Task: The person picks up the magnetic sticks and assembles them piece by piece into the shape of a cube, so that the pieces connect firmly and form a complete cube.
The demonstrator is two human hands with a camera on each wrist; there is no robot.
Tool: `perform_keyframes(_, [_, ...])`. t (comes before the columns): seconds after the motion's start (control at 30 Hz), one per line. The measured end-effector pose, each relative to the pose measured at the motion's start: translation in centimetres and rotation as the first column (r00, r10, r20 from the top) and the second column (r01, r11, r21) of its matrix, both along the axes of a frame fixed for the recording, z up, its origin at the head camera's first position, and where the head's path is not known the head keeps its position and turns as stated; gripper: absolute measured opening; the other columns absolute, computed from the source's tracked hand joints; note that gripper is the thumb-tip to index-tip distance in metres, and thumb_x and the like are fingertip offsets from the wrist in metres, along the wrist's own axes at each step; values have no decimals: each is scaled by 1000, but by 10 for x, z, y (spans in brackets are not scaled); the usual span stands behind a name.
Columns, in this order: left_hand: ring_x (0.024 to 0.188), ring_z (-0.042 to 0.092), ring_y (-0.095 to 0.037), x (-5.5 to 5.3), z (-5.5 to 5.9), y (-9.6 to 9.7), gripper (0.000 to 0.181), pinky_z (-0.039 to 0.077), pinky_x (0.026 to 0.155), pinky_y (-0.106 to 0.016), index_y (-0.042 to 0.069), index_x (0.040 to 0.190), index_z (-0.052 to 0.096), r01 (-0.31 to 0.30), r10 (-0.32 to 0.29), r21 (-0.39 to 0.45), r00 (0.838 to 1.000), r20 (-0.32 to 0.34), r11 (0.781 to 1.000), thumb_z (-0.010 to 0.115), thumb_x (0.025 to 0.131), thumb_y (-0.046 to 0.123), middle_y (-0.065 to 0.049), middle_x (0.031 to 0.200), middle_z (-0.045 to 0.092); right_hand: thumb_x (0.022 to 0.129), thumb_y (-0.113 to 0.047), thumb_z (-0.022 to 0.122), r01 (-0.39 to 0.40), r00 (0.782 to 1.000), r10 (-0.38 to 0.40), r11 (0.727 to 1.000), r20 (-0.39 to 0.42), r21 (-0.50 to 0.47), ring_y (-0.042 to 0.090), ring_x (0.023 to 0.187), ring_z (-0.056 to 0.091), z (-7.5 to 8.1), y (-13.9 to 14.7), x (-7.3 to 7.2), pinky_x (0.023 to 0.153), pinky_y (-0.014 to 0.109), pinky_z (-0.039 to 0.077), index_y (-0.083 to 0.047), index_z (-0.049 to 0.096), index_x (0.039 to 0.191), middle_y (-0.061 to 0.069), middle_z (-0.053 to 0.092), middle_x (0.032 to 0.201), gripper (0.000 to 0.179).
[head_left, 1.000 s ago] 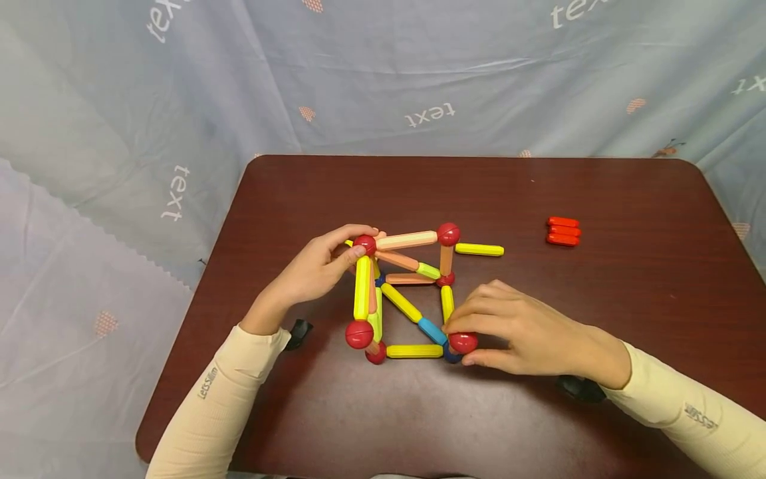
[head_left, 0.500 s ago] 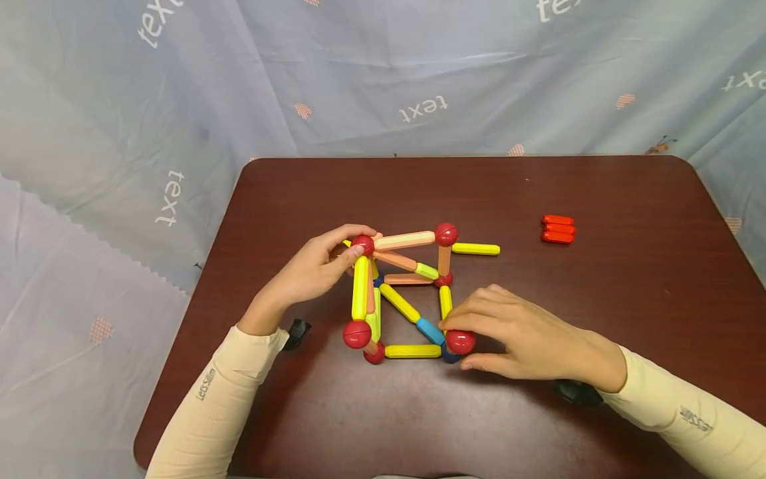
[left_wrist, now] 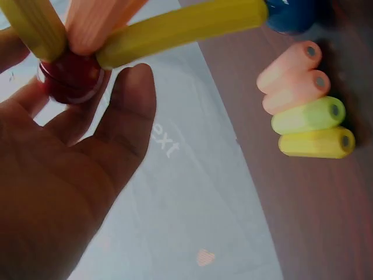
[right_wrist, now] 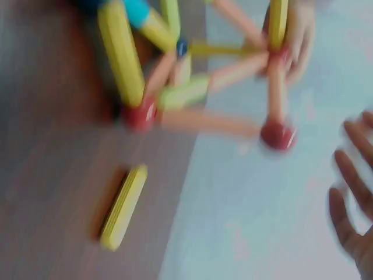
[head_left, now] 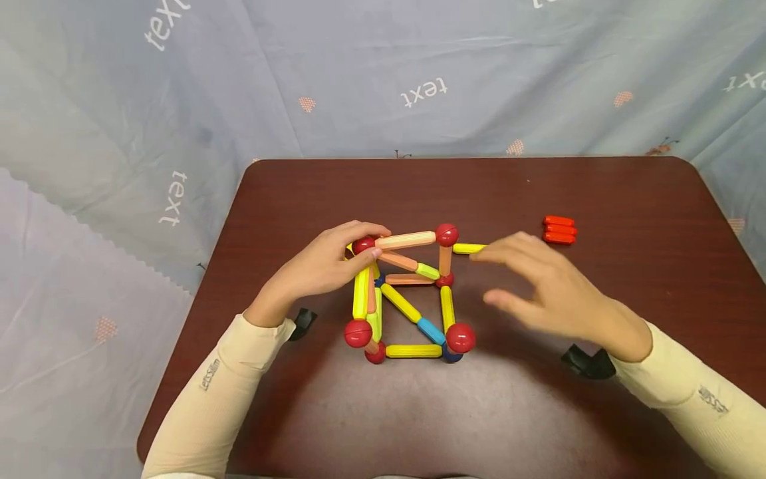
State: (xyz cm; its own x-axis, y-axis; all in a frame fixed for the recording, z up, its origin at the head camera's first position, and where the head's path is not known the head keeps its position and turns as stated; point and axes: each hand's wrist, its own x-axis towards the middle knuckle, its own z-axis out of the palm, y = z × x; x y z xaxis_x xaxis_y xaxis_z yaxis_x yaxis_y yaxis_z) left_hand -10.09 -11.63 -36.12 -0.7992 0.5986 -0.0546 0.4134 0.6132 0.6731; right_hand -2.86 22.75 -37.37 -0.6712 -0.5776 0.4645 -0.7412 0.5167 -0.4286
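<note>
A cube-like frame of magnetic rods and balls stands on the table, with peach, yellow and green rods and a yellow-and-blue diagonal (head_left: 413, 313) low down. My left hand (head_left: 326, 263) holds the red ball (head_left: 362, 245) at its upper back-left corner. Seen from the left wrist, fingers and thumb curve around that ball (left_wrist: 70, 81), where yellow and peach rods meet. My right hand (head_left: 544, 293) is in the air to the right of the frame, blurred, fingers spread and holding nothing. Below its fingertips lies a loose yellow rod (head_left: 469, 248). The front-right red ball (head_left: 461, 338) sits above a blue ball.
Red rods (head_left: 559, 230) lie side by side at the right of the brown table (head_left: 646, 279). In the left wrist view, several loose rods, peach, green (left_wrist: 309, 115) and yellow, lie in a row beyond the frame. A printed curtain (head_left: 335, 73) hangs behind the table.
My right hand has let go of the front-right red ball and moved up and to the right, towards the loose yellow rod. My left hand has shifted slightly further over its ball.
</note>
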Motion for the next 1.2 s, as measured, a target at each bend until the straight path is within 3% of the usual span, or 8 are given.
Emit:
perform_keyframes(0.1, [82,57,-19,-2,2,6,35,50,70,-33,19,135,62,-8,8,-32,1000,-5,999,65,101,25,-1,108,64,88,-24,80,185,974,-203,970,105,157,24,110,60,-13,7,-27,93,44,50,-11,68,126,5,70,121,42])
perform_keyframes(0.2, [72,55,-19,-1,1,11,32,48,67,-31,17,132,64,-18,18,-51,1000,5,999,66,101,23,-3,95,62,90,-26,78,234,940,-304,904,153,357,32,109,60,-40,10,-53,90,50,51,-8,69,127,12,69,122,42])
perform_keyframes(0.33, [70,56,-17,0,0,15,30,48,67,-31,16,129,66,-32,32,-58,999,12,998,67,100,20,-4,91,62,90,-28,78,215,934,-325,842,149,495,35,104,60,-71,9,-73,83,51,50,-6,71,124,14,70,118,40])
perform_keyframes(0.53, [68,60,-14,-1,2,17,30,49,68,-31,16,129,66,-27,27,-65,1000,-11,997,68,99,20,-3,94,64,88,-25,80,235,932,-343,819,120,523,32,96,59,-86,2,-80,77,48,48,-8,75,113,10,71,105,30])
perform_keyframes(0.63, [67,61,-13,-2,3,17,31,49,68,-31,16,129,66,-21,20,-66,1000,-20,998,68,99,20,-3,94,65,88,-25,79,242,920,-362,828,153,506,29,92,59,-83,2,-77,73,45,48,-9,76,108,9,70,100,25])
perform_keyframes(0.77, [65,61,-13,-4,5,18,30,49,67,-32,16,129,66,-18,16,-66,1000,-24,998,67,99,20,-2,91,64,90,-25,78,227,876,-371,882,310,413,23,83,57,-67,7,-70,70,37,48,-10,75,105,5,68,94,22])
perform_keyframes(0.97, [65,64,-13,-8,8,19,29,51,67,-33,16,129,66,-16,16,-49,1000,-11,999,66,100,20,-2,93,64,96,-23,72,78,735,-169,983,656,166,17,84,63,-29,16,-51,76,34,57,-13,70,104,1,67,91,13])
perform_keyframes(1.2, [64,65,-13,-10,8,18,29,50,66,-33,17,129,65,-33,33,-36,999,8,999,65,101,21,-2,92,63,98,-22,68,-92,592,69,996,803,-18,33,89,62,-26,-3,-42,75,27,53,-10,69,104,2,67,88,13])
